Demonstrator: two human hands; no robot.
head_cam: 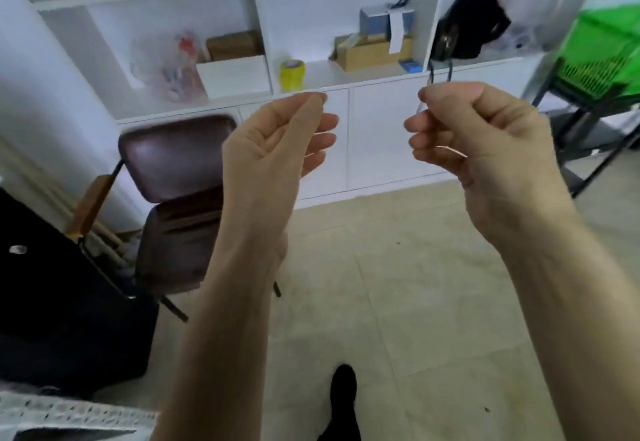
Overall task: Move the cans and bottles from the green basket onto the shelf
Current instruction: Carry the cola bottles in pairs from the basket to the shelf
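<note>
Two bare forearms reach forward over a tiled floor (398, 302). The left hand (277, 143) is raised, fingers loosely curled, holding nothing. The right hand (474, 136) is curled tighter, and appears to pinch something thin; what it is cannot be told. A brown chair (176, 177) stands left. Beyond is the white shelf (311, 84), with yellow tape (292, 74) on it. The green basket (602, 60) sits far right, well apart from both hands.
</note>
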